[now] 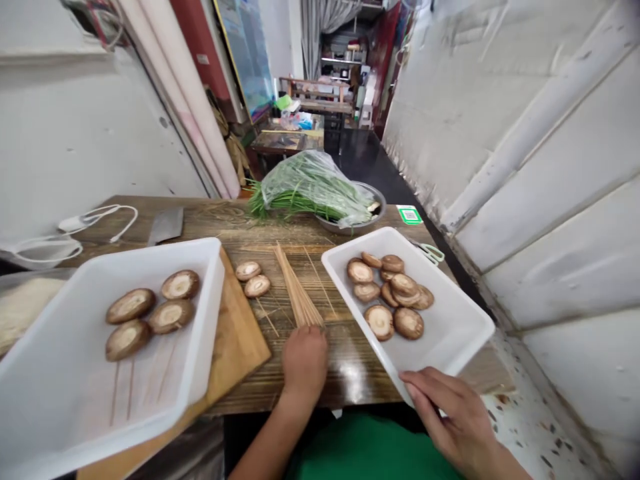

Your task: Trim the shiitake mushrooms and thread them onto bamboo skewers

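Note:
My left hand (305, 363) is closed over the near end of a bundle of thin bamboo skewers (296, 287), which lies on the wooden table. My right hand (447, 410) pinches the near rim of a white plastic tray (455, 327) between thumb and fingers. Inside that tray, several brown shiitake mushrooms (409, 323) lie in a loose heap, mostly at the far side. Left of the skewers, two loose mushrooms (257, 286) rest beside a few single sticks (268, 317). A second white tray (200, 373) holds several mushrooms (171, 315) in pairs on skewers.
Under the left tray is a wooden board (245, 333). Green chives (305, 187) in a clear bag lean over a metal bowl (377, 213) at the back. A cleaver blade (167, 225), white cable (80, 223), scissors (431, 252) and a QR card (409, 214) lie around the table.

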### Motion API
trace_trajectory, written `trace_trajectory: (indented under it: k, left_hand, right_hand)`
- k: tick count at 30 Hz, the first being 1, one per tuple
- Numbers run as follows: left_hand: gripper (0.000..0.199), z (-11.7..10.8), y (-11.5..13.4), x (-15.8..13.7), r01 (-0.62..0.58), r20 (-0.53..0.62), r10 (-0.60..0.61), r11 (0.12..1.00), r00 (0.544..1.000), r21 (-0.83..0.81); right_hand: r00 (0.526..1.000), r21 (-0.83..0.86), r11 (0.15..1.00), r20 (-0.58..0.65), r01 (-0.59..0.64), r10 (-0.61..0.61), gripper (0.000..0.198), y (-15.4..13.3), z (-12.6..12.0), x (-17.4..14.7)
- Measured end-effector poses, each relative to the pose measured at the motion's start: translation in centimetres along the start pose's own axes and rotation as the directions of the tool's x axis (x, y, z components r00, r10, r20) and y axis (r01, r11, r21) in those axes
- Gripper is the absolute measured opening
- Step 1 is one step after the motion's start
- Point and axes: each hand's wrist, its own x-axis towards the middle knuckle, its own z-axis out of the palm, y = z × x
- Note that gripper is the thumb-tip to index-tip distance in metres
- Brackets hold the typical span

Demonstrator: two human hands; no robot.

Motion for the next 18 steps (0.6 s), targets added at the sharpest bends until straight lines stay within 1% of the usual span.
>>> trace_trajectory:
  k: [4,5,7,10,12,14,15,16,17,18]
  left_hand:
    - [0.038,-0.1,0.5,0.2,0.136,0.049,-0.139,0.989,0.989,0.061]
    - [0.039,-0.2,0.5,0.3,0.150,0.063,-0.155,0.986,0.986,0.068]
    - [0.038,-0.4,0.5,0.5,0.152,0.113,-0.160,0.985,0.981,0.075]
    - [0.035,-0.9,0.3,0.9,0.183,0.169,-0.192,0.981,0.967,0.067]
    - [0.035,-1.2,0.2,0.8,0.197,0.189,-0.190,0.980,0.964,-0.019]
    - [0.037,-1.3,0.3,0.1,0.224,0.204,-0.179,0.948,0.963,-0.226]
    - [0.038,-1.1,0.5,-0.4,0.255,0.217,-0.183,0.892,0.959,-0.373]
    - [0.038,-0.9,0.8,-1.2,0.300,0.244,-0.196,0.795,0.950,-0.527]
    - [0.039,-0.6,1.2,-2.1,0.349,0.282,-0.211,0.660,0.936,-0.665]
    - [0.039,-0.2,1.7,-3.2,0.389,0.326,-0.213,0.507,0.921,-0.769]
  right_hand:
    - [0.999,0.069,0.997,-0.019,-0.029,0.030,0.020,-0.3,-1.4,-2.4]
    - [1.000,0.083,0.996,-0.010,-0.026,0.027,0.019,-0.3,-1.8,-3.0]
    - [1.000,0.129,0.991,0.029,-0.016,0.012,0.019,-0.3,-2.3,-4.0]
    - [0.991,0.233,0.972,0.129,-0.016,-0.014,0.020,-0.2,-2.8,-5.3]
    - [0.978,0.285,0.958,0.207,-0.038,-0.023,0.021,-0.3,-3.0,-5.9]
    - [0.959,0.322,0.943,0.283,-0.081,-0.014,0.022,-0.5,-2.9,-6.2]
    - [0.947,0.341,0.934,0.322,-0.106,-0.010,0.023,-0.6,-2.6,-6.2]
    - [0.934,0.362,0.923,0.357,-0.132,-0.006,0.025,-0.8,-2.2,-6.2]
    - [0.924,0.382,0.911,0.381,-0.153,-0.005,0.025,-1.0,-1.7,-6.1]
    - [0.919,0.399,0.901,0.395,-0.171,-0.001,0.024,-1.3,-1.0,-6.0]
